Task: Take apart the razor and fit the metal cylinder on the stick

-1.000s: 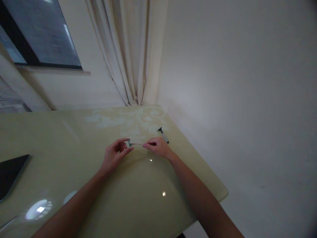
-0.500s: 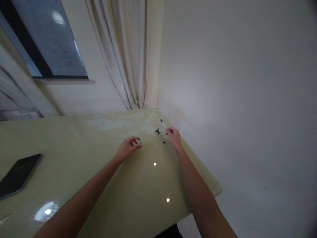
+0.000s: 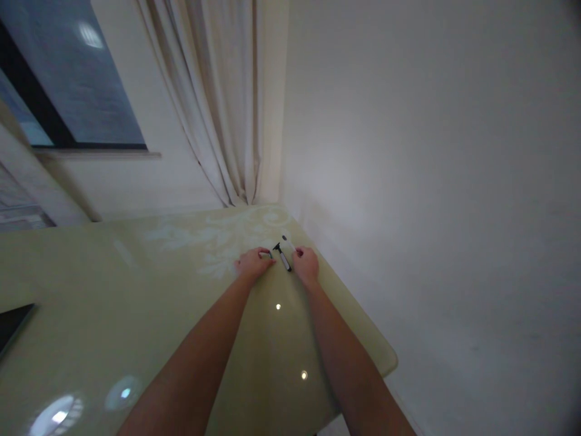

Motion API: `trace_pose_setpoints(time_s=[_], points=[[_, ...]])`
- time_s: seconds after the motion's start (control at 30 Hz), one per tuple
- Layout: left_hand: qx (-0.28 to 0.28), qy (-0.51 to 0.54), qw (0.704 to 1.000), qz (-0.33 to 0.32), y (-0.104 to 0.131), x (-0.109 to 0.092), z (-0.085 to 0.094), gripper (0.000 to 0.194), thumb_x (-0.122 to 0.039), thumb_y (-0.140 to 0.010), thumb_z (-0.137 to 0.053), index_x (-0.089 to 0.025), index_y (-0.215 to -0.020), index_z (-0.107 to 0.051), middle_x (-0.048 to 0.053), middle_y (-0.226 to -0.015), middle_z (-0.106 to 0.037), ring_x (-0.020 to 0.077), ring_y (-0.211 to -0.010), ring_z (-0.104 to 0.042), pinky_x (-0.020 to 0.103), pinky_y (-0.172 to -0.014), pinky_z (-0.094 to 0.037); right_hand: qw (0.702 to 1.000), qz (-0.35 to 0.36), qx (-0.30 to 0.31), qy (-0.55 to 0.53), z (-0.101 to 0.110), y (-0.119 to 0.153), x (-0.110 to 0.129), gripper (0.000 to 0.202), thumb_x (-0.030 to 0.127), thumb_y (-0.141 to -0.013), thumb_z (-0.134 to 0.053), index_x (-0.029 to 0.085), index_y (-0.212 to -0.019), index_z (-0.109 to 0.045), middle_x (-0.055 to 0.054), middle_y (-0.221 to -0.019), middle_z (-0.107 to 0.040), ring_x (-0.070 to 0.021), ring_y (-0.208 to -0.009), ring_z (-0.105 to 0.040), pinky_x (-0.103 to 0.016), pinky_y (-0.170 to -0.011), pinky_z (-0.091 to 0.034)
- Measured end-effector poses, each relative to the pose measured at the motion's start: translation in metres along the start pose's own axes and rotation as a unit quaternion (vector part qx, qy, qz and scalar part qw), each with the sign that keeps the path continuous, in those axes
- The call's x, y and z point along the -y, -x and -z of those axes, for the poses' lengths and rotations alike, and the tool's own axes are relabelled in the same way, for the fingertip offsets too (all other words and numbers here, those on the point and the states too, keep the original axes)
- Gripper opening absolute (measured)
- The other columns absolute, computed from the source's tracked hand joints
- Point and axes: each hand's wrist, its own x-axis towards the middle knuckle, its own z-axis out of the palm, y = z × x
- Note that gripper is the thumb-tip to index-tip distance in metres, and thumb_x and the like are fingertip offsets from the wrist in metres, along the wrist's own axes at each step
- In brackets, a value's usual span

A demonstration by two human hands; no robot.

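Note:
Near the far right corner of the glossy table [image 3: 149,290], a razor [image 3: 284,259] with a black head and grey-black handle lies between my hands. My left hand [image 3: 255,264] is just left of it, thumb and fingers closed on a small greenish object [image 3: 270,254], too small to name. On the razor's right, my right hand [image 3: 306,264] pinches a thin white stick [image 3: 288,243] with a dark tip, which points up and left. Most of the stick's lower end is hidden by the fingers.
A dark flat tablet-like device [image 3: 13,326] lies at the table's left edge of view. A plain wall [image 3: 408,181] borders the table on the right, and a curtain [image 3: 227,109] hangs behind it.
My left hand has moved right with the small object, close beside the razor. The right hand still holds the white stick, now nearer the razor. The view has shifted slightly right.

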Motion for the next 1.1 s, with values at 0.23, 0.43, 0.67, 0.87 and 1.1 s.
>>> trace_pose_setpoints(time_s=[0.23, 0.43, 0.67, 0.87, 1.1], points=[[0.011, -0.011, 1.000, 0.004, 0.004, -0.001, 0.000, 0.048, -0.054, -0.077, -0.082, -0.036, -0.121, -0.080, 0.010, -0.117, -0.078, 0.0405, -0.124, -0.062, 0.055, -0.103, -0.041, 0.999, -0.005, -0.006, 0.046, 0.000, 0.001, 0.001, 0.019, 0.025, -0.086, -0.065, 0.016, -0.090, -0.081, -0.012, -0.089, -0.073, -0.0219, -0.079, -0.065, -0.029, -0.067, -0.046], [0.008, -0.035, 0.999, -0.027, 0.013, 0.000, 0.002, 0.047, -0.055, -0.081, -0.079, -0.037, -0.124, -0.079, 0.010, -0.125, -0.074, 0.0382, -0.126, -0.061, 0.053, -0.106, -0.040, 0.997, 0.002, -0.002, 0.075, -0.001, 0.003, 0.003, 0.020, 0.024, -0.089, -0.065, 0.014, -0.090, -0.082, -0.013, -0.088, -0.073, -0.0214, -0.076, -0.064, -0.029, -0.067, -0.045], [0.008, -0.056, 0.996, -0.063, 0.018, 0.004, 0.000, 0.045, -0.054, -0.088, -0.071, -0.037, -0.130, -0.076, 0.010, -0.125, -0.072, 0.0364, -0.126, -0.060, 0.051, -0.108, -0.039, 0.995, -0.004, -0.004, 0.095, 0.001, 0.003, 0.005, 0.016, 0.017, -0.086, -0.067, 0.014, -0.089, -0.083, -0.011, -0.089, -0.075, -0.0203, -0.079, -0.065, -0.028, -0.070, -0.044], [0.004, -0.049, 0.996, -0.081, 0.019, 0.007, -0.001, 0.046, -0.050, -0.091, -0.068, -0.033, -0.133, -0.074, 0.011, -0.123, -0.071, 0.0360, -0.126, -0.060, 0.050, -0.109, -0.039, 0.997, 0.007, -0.030, 0.074, 0.008, 0.002, 0.011, 0.021, 0.020, -0.087, -0.066, 0.013, -0.099, -0.081, -0.013, -0.096, -0.075, -0.0218, -0.085, -0.066, -0.029, -0.078, -0.047], [0.028, 0.022, 0.987, -0.156, 0.048, 0.021, 0.011, 0.064, -0.033, -0.084, -0.074, -0.018, -0.145, -0.060, 0.012, -0.120, -0.072, 0.0280, -0.115, -0.065, 0.040, -0.104, -0.046, 0.994, 0.094, -0.060, 0.022, 0.016, 0.011, 0.047, 0.027, 0.028, -0.100, -0.055, 0.015, -0.108, -0.077, -0.010, -0.096, -0.069, -0.0222, -0.093, -0.063, -0.030, -0.088, -0.048]])
